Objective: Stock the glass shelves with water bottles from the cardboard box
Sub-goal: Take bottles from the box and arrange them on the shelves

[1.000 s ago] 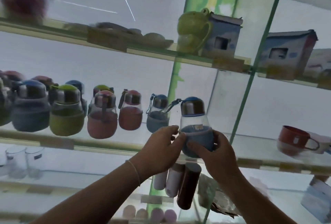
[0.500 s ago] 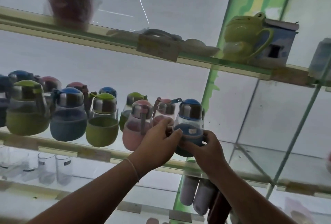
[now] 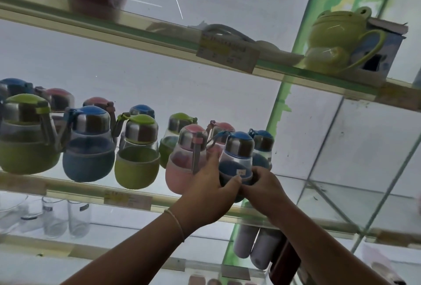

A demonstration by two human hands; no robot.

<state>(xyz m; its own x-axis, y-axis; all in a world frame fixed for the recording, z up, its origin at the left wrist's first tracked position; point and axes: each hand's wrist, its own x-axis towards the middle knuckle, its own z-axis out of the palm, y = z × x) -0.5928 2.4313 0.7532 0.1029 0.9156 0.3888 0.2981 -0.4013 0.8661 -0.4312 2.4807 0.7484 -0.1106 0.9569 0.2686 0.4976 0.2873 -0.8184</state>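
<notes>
1. Both hands are on the same blue-capped bottle (image 3: 237, 161): the left hand (image 3: 209, 195) curls around its left side with the thumb across the front of the blue sleeve, and the right hand (image 3: 265, 190) cups it from the right and underneath.
2. That bottle sits right at the front edge of the middle glass shelf (image 3: 75, 187). Whether its base is fully down on the glass is hard to call, since the fingers cover it.
3. Just left of the left hand, touching its knuckles, is a pink bottle (image 3: 184, 164). Further left along the row are a green bottle (image 3: 136, 159), a blue bottle (image 3: 88, 148) and a bigger green one (image 3: 25, 138).
4. Right behind the held bottle stands another blue-lidded bottle (image 3: 262, 145).
5. Up and to the right of the hands, on the shelf above, sits a green frog-shaped teapot (image 3: 337, 43).
6. Below the wrists, some tall tumblers (image 3: 257, 248) stand on the lower shelf.
7. A thin bracelet (image 3: 176, 222) is on the left wrist.
</notes>
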